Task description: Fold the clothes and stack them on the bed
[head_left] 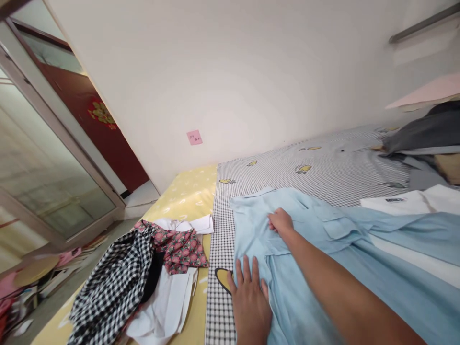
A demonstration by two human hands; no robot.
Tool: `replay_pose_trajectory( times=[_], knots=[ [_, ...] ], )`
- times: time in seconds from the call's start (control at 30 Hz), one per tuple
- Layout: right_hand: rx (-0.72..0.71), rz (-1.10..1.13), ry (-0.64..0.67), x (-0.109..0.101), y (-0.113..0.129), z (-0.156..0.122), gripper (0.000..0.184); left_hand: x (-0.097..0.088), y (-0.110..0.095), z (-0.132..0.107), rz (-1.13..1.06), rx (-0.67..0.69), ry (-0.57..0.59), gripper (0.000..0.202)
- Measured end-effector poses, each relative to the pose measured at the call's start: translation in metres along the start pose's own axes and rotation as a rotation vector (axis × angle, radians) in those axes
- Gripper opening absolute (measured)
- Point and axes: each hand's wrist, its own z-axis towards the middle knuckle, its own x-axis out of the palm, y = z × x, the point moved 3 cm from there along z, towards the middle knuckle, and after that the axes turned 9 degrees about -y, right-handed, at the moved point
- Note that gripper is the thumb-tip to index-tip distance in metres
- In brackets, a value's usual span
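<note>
A light blue shirt (251, 225) is spread over the checked bed cover, its collar toward the wall and a sleeve stretching to the right. My left hand (249, 299) lies flat with fingers spread on the shirt's left edge, partly over the cover. Further up, my right hand (281, 221) is closed, its fingers curled at the front of the shirt near the collar. Its fingertips are partly hidden, but they appear to pinch the fabric. My right forearm crosses over the body of the shirt.
Left of the shirt lie a black-and-white checked garment (115, 278), a red floral cloth (183, 249) and white cloth (165, 306) on yellow bedding (190, 189). A white garment (395, 201) and dark clothes (424, 129) lie at right. A wall (251, 86) rises behind the bed.
</note>
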Motion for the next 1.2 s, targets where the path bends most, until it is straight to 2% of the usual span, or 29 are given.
replay_pose_trajectory(
  times=[0.2,0.33,0.43,0.53,0.63,0.8,0.83,0.93,1.07,1.13,1.2],
  knots=[
    [0.065,0.051,-0.108,-0.008,-0.018,-0.003,0.032,0.003,0.002,-0.001,-0.001,0.017,-0.007,0.052],
    [0.084,0.111,-0.113,-0.006,-0.022,-0.006,0.036,0.006,0.003,-0.001,0.014,0.02,-0.012,0.052],
    [0.032,0.159,-0.09,-0.006,-0.022,-0.008,0.046,0.007,0.004,-0.001,0.034,0.026,-0.011,0.051],
    [-0.109,0.172,-0.062,-0.01,-0.023,-0.02,0.057,0.006,0.003,0.001,0.044,0.026,0.005,0.052],
    [-0.284,0.127,-0.033,-0.017,-0.031,-0.049,0.06,0.005,0.002,0.003,0.051,0.033,0.009,0.052],
    [-0.819,-0.323,0.072,-0.029,-0.063,-0.121,0.047,0.001,0.0,0.005,0.111,0.071,-0.012,0.052],
    [-0.874,-0.391,0.094,-0.034,-0.073,-0.132,0.047,0.001,0.0,0.005,0.131,0.083,-0.02,0.052],
    [-0.907,-0.427,0.126,-0.055,-0.098,-0.152,0.048,0.0,-0.002,0.006,0.172,0.111,-0.042,0.052],
    [-0.874,-0.423,0.117,-0.093,-0.109,-0.152,0.038,-0.002,-0.004,0.008,0.186,0.118,-0.039,0.051],
    [-0.827,-0.482,0.011,-0.115,-0.101,-0.139,0.035,-0.003,-0.004,0.008,0.189,0.116,-0.025,0.051],
    [-0.815,-0.598,-0.219,-0.14,-0.089,-0.121,0.041,-0.003,-0.004,0.008,0.182,0.111,-0.02,0.052]
  ],
)
